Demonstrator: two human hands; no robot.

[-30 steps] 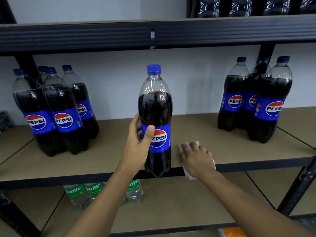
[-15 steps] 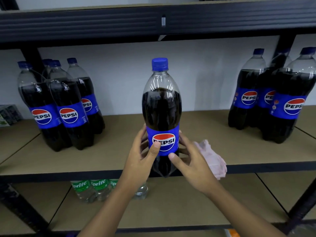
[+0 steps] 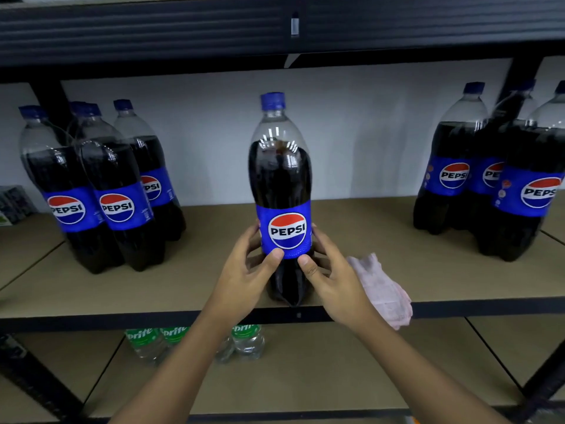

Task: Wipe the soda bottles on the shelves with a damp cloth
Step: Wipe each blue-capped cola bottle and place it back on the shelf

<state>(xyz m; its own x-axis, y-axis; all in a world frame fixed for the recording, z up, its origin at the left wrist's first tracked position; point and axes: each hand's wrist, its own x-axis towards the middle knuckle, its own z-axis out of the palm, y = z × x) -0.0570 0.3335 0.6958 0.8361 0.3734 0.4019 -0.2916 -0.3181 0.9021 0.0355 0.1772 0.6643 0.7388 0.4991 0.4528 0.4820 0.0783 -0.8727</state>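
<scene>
Soda bottle [image 3: 280, 179], blue-capped clear plastic, is clasped by left hand [image 3: 244, 270] and right hand [image 3: 333, 276]. Crumpled pink cloth [image 3: 382, 289] lies right of the grip, unheld; wiping seemingly pending.

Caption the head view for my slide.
Left hand and right hand grip an upright Pepsi bottle at the shelf, pink cloth alongside.

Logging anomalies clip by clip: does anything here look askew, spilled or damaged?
No spill or damage. Only the cloth stands out: it overhangs the shelf edge while left hand and right hand grip the bottle.
</scene>
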